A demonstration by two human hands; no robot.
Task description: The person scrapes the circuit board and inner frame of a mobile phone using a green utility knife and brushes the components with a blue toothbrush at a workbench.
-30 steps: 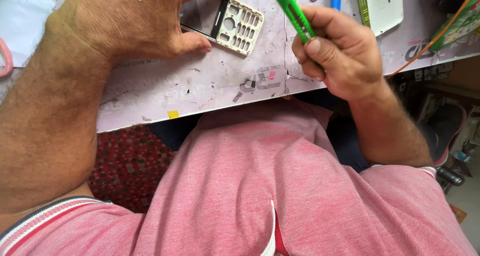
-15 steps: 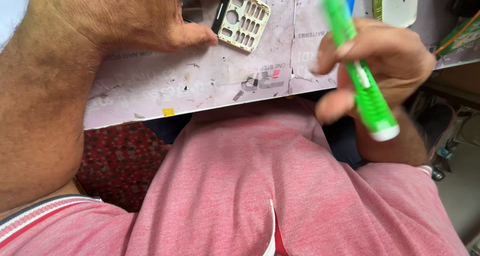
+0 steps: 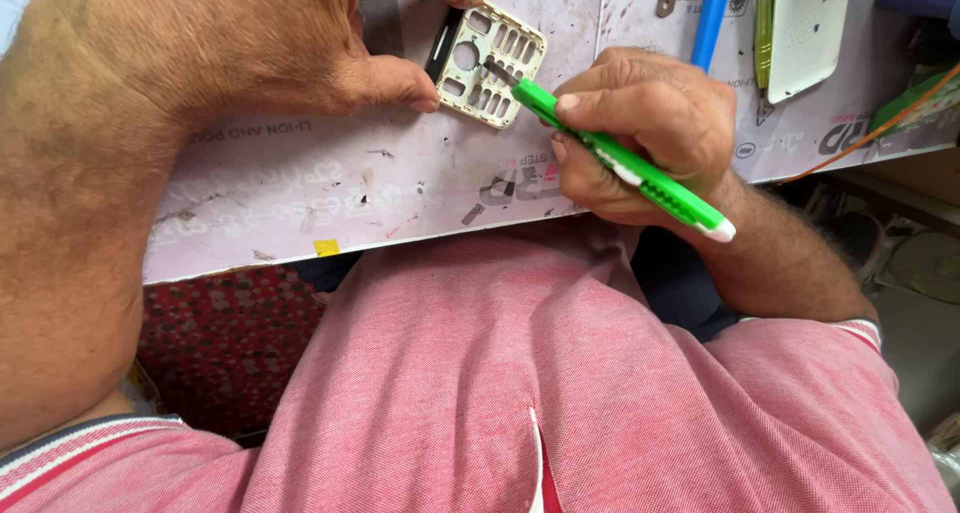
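While the pale, scuffed tabletop [image 3: 300, 198] carries everything, its near edge runs just above the lap in a pink knit shirt [image 3: 520, 373]. Surface matte, speckled with dark flecks and grime; a small yellow scrap [image 3: 326, 247] sits at the near edge.

Left hand [image 3: 230, 63]: large, lying over the tabletop toward the far edge, thumb and forefinger closed in a narrow grip on the phone keypad frame [image 3: 488, 65]. Frame: cream plastic, flat, rectangular, rounded corners, rows of slot-shaped key openings and one round hole; a dark piece lies along its left side. It lies flat near the far edge, between the two hands.

Right hand [image 3: 640, 133]: grip closed pencil-fashion around the green screwdriver [image 3: 625, 163]. Handle bright green plastic, slim, white cap at its rear end; dark metal tip touching the frame's right side.

Far right corner: white phone back cover [image 3: 810, 28], smooth, rounded; beside it a blue pen-like tool [image 3: 712, 18] and a thin green tool [image 3: 765, 23].

No containers visible.
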